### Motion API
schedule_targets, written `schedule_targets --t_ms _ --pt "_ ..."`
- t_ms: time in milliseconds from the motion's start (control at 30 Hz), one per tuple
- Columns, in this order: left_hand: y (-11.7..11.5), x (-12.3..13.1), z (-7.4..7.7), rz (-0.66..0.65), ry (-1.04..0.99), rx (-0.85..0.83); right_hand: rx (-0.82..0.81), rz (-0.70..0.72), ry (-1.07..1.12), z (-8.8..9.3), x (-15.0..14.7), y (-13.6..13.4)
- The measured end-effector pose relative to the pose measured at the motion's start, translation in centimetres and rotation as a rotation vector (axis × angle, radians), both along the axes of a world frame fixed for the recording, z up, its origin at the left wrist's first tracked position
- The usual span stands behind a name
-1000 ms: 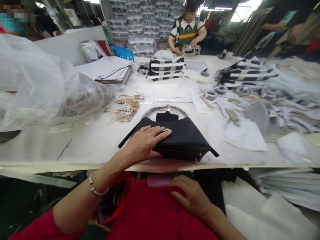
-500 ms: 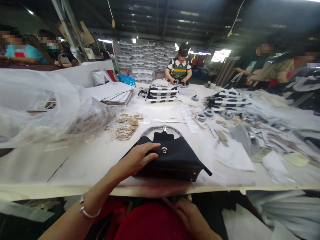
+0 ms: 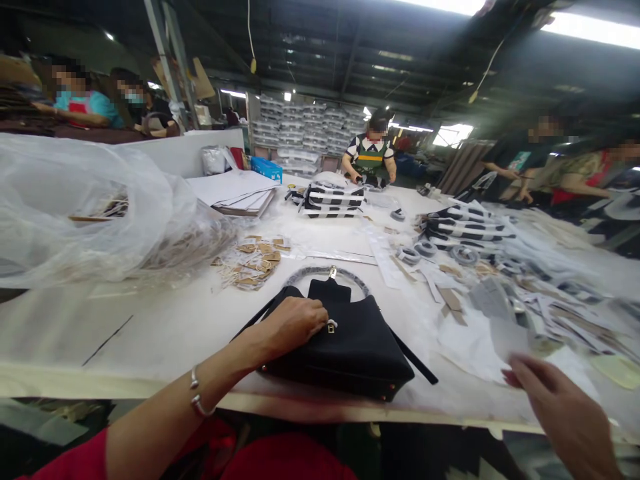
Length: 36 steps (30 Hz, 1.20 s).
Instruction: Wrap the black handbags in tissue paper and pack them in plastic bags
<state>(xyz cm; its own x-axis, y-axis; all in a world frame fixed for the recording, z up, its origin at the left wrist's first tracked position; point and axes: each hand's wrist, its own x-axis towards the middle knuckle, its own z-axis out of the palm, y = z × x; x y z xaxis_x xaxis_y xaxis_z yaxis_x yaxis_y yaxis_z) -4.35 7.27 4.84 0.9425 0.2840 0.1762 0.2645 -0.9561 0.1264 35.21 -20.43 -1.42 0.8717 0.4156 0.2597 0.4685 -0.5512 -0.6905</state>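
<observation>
A black handbag (image 3: pixel 350 347) lies flat near the front edge of the white table (image 3: pixel 165 333), its wrapped handle and gold clasp (image 3: pixel 333 273) pointing away from me. My left hand (image 3: pixel 293 323) rests on the bag's left side, fingers curled over it beside a small gold lock. My right hand (image 3: pixel 560 400) hovers at the lower right, fingers stretched toward white tissue sheets (image 3: pixel 475 347), holding nothing.
A big clear plastic bag (image 3: pixel 85 213) fills the left. Brown tags (image 3: pixel 255 260), stacked white sheets (image 3: pixel 235 193), piles of striped black-and-white bags (image 3: pixel 333 200), tape rolls (image 3: pixel 415 252) and paper scraps cover the table. A person (image 3: pixel 371 157) works at the far end; others stand at both sides.
My right hand has come up from my lap and reached out to the right over the table edge. My left hand's fingers have curled on the bag. The view has tilted upward.
</observation>
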Motion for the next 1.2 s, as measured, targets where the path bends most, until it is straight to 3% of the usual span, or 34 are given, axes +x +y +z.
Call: schedule_targets --t_ms 100,167,233,333,467,567,667,767,833,900,1000,1100,1200 --pt "-0.3 -0.2 0.0 -0.003 0.006 0.049 -0.071 0.053 0.092 1.7 3.0 5.0" --pt "-0.3 -0.3 -0.1 -0.006 -0.001 0.076 -0.117 0.057 -0.021 2.3 4.0 7.3" --pt "-0.1 -0.3 -0.1 -0.009 -0.025 0.095 -0.134 0.067 -0.177 3.3 3.0 9.1" --pt "0.4 -0.2 -0.2 -0.012 -0.078 0.110 -0.175 0.188 -0.268 5.6 -2.8 10.7" --pt "1.2 1.1 -0.3 -0.041 -0.234 0.045 -0.113 0.710 -0.151 8.5 -14.5 11.7" --pt "1.2 2.5 0.3 0.009 -0.533 -0.238 -0.147 1.071 -0.168 7.8 -21.2 12.2" --pt "1.4 2.5 2.5 0.103 -0.941 -0.876 -0.088 1.065 -0.292 5.2 -24.1 13.0" --pt "2.8 -0.8 5.5 -0.016 -1.419 -1.565 -0.005 0.971 -0.387 3.2 -24.3 13.6" --pt "4.1 -4.7 6.5 -0.182 -1.796 -1.738 0.026 0.960 -0.398 2.8 -24.0 13.7" --pt "4.8 -9.0 6.3 -0.204 -2.070 -1.774 0.048 0.960 -0.383 2.8 -23.7 13.7" --pt "3.8 -14.8 4.0 0.096 -2.311 -1.740 0.071 0.971 -0.304 3.1 -23.3 13.6" --pt "1.2 -19.5 1.0 0.441 -2.397 -1.568 0.055 0.940 -0.101 3.7 -22.8 13.7" --pt "-1.4 -24.0 -1.5 0.580 -2.329 -1.357 0.078 0.847 0.254 4.7 -22.0 14.1"
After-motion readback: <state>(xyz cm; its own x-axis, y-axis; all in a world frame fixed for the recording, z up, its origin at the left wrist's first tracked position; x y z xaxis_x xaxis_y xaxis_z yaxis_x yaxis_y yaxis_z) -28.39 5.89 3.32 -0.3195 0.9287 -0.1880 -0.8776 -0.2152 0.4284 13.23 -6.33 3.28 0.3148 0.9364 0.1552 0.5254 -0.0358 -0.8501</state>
